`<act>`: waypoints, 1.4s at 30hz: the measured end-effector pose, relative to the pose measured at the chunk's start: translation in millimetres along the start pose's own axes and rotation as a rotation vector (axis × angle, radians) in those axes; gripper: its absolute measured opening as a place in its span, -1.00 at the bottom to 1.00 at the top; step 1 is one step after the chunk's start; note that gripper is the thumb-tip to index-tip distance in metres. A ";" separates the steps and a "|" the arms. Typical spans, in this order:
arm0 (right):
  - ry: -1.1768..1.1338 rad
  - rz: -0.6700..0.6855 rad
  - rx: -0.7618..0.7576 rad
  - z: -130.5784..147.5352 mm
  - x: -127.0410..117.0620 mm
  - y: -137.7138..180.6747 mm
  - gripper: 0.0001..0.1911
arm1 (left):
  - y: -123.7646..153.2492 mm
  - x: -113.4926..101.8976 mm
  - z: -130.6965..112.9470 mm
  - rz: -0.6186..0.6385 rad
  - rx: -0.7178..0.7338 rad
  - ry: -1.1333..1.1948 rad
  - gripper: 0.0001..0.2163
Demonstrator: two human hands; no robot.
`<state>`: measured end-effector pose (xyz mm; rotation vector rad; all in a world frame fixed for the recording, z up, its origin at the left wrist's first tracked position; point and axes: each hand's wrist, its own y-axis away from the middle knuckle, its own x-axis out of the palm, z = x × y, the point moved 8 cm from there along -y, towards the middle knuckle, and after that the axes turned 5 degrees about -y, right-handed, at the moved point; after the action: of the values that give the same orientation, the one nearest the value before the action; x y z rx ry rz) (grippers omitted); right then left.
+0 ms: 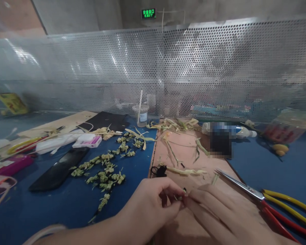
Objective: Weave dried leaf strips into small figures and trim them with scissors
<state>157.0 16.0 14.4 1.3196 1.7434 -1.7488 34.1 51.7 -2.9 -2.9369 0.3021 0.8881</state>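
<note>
At board [187,154] edge: left hand [150,202], right hand [214,212] pinch leaf strip [180,197].

Blue table [66,211] with a brown board [188,149] laid on its middle. On the blue surface: folded leaf pieces [104,173], a black phone [58,170], a pink-and-white box [88,141], a plastic cup [141,115]. On the board: leaf strips [186,171], a small black object [159,170] and, at its right edge, scissors [260,196] with red and yellow handles.
</note>
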 end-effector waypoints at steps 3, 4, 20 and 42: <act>0.019 -0.026 0.024 -1.9 -1.3 -2.9 -0.55 | 0.6 -0.7 -1.2 -0.003 0.014 0.004 -0.84; 0.030 -0.034 0.025 -2.0 -2.1 -4.1 -0.51 | 0.6 -1.0 -1.5 -0.006 0.016 0.003 -0.84; -0.058 0.063 0.108 5.5 -3.0 -12.5 -0.63 | -2.0 3.9 1.5 -0.009 0.046 -0.086 -0.80; -0.434 0.061 0.448 -21.4 -5.1 -30.6 -0.82 | -0.6 1.0 -3.7 0.028 0.032 -0.132 -0.83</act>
<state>143.6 39.5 40.7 1.0193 1.1069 -2.2662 37.0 51.7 -0.4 -2.8346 0.3466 1.0640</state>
